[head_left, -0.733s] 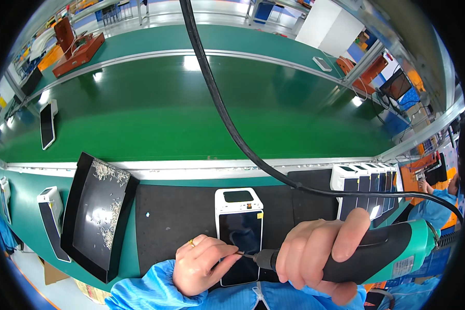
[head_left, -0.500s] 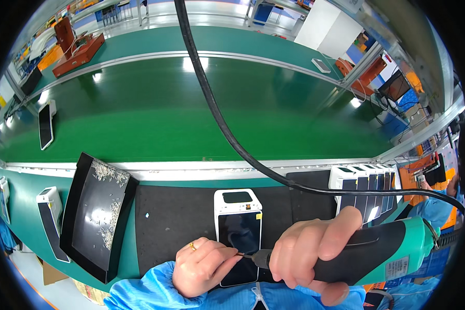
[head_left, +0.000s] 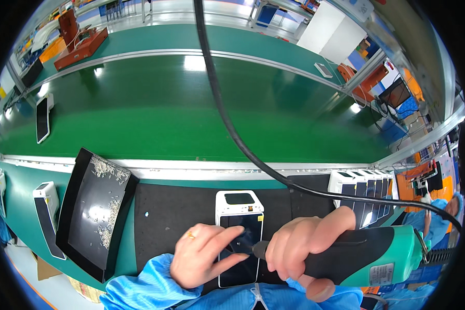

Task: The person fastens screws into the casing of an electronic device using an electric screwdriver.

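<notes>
Nearest the lower edge, an electric screwdriver is gripped in the right hand, whose fingers are wrapped tightly round its black and green body. Its long axis is laid nearly level, with the tip pointed left toward the left hand. The left hand's fingers are pinched together at that tip; whether a screw is held cannot be told. Both hands are held over a white device with a dark screen, laid lengthwise away from the person on a black mat on the desk. Left of the mat, a black tray of small screws is seen. Beyond, a black cable is stretched over the green conveyor belt.
</notes>
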Action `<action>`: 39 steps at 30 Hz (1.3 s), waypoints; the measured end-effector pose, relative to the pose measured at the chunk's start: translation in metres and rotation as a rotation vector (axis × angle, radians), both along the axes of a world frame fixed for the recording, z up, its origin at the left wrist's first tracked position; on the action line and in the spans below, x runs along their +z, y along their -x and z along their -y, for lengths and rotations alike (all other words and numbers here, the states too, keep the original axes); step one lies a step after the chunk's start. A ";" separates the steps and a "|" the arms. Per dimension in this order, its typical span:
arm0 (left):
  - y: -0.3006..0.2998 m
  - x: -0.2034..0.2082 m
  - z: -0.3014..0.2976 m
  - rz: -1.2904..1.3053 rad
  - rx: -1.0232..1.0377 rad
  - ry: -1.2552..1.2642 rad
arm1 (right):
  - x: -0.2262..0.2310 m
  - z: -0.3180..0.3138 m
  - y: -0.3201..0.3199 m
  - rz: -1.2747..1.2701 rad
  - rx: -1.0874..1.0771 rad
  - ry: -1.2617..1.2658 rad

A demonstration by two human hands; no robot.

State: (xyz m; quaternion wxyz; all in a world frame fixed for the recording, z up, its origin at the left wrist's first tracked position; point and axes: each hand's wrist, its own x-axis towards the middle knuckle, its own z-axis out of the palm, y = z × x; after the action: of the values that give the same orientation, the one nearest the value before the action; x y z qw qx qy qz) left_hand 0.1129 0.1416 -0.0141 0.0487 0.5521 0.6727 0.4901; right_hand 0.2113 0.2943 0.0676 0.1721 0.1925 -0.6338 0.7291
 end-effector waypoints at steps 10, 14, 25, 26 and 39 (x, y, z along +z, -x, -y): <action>-0.006 -0.024 0.022 0.212 0.049 0.379 | -0.014 0.005 0.027 -0.232 -0.221 -0.105; -0.008 -0.034 0.019 0.245 0.013 0.357 | -0.024 0.013 0.034 -0.285 -0.280 -0.037; -0.009 -0.036 0.022 0.329 0.001 0.356 | -0.028 0.009 0.038 -0.232 -0.241 -0.080; -0.009 -0.036 0.022 0.330 0.005 0.356 | -0.029 0.009 0.038 -0.218 -0.234 -0.092; -0.017 -0.044 0.021 0.327 0.035 0.284 | -0.012 0.005 0.047 0.056 -0.102 -0.200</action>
State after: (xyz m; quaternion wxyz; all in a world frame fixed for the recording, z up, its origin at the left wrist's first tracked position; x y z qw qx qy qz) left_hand 0.1302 0.1210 -0.0584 0.2261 0.4413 0.7277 0.4739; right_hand 0.1644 0.2889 0.0557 0.1712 0.1558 -0.7171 0.6575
